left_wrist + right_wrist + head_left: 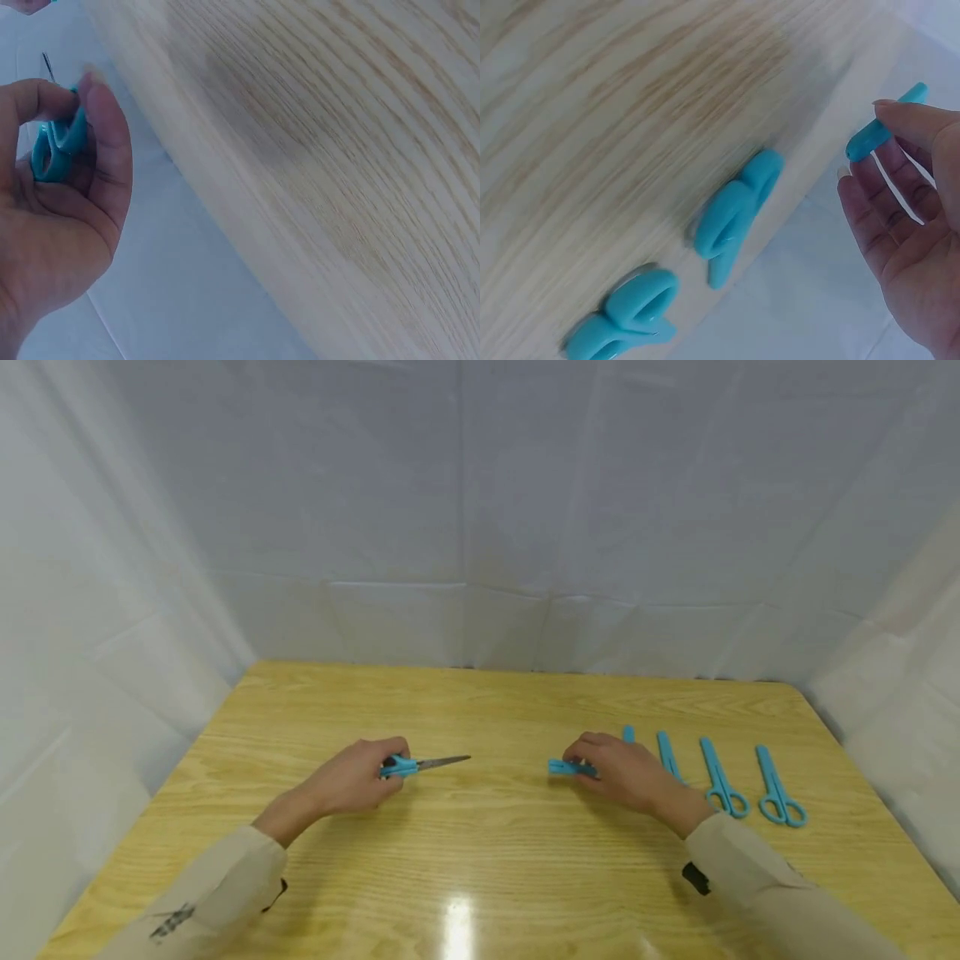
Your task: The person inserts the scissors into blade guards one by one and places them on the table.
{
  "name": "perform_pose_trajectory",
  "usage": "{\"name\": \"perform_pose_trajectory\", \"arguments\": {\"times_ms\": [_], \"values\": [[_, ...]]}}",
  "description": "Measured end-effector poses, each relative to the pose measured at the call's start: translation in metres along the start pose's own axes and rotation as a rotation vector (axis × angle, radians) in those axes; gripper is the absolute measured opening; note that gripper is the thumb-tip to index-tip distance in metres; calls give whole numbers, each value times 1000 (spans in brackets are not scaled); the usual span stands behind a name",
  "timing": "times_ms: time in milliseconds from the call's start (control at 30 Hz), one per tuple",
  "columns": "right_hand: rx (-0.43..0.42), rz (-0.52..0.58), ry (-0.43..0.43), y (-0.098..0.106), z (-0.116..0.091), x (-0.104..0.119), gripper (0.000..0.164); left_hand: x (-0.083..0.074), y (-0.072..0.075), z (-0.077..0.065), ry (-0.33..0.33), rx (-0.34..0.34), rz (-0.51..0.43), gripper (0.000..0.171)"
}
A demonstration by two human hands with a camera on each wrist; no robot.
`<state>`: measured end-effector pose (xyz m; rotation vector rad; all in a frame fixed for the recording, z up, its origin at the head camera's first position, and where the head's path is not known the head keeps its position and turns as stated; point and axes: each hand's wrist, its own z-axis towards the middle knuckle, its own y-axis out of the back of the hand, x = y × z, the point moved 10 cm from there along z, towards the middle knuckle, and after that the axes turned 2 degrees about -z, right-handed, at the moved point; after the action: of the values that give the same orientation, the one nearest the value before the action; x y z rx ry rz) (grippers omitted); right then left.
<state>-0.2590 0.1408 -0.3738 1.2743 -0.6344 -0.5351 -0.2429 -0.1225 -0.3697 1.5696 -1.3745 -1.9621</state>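
My left hand (356,778) grips the blue handles of a pair of scissors (402,766). Its bare metal blades point right, toward the other hand. In the left wrist view, the fingers curl about the blue finger loops (54,154). Across a gap, my right hand (624,771) pinches a blue blade cover (558,767) between thumb and fingers, one end pointing left. The right wrist view has this cover (870,139) held above the table. Blade tips and cover are apart.
Several blue scissors with covered blades lie in a row at the right, among them the rightmost pair (778,793) and its neighbour (720,781). My right hand and forearm partly hide the nearer ones. Pale sheeting (465,510) hangs behind and beside the wooden table (450,860).
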Motion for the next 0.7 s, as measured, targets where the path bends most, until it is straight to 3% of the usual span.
{"name": "perform_pose_trajectory", "arguments": {"times_ms": [267,367,567,700], "values": [[-31,33,52,8,7,25,25,-4,-15,3,30,116,-295,2],[-50,35,56,11,9,34,25,-9,-18,4,18,141,-363,4],[-76,30,77,14,12,47,25,-16,-25,5,-23,167,-381,8],[-85,63,92,16,13,53,25,-19,-29,6,-56,175,-324,10]]}}
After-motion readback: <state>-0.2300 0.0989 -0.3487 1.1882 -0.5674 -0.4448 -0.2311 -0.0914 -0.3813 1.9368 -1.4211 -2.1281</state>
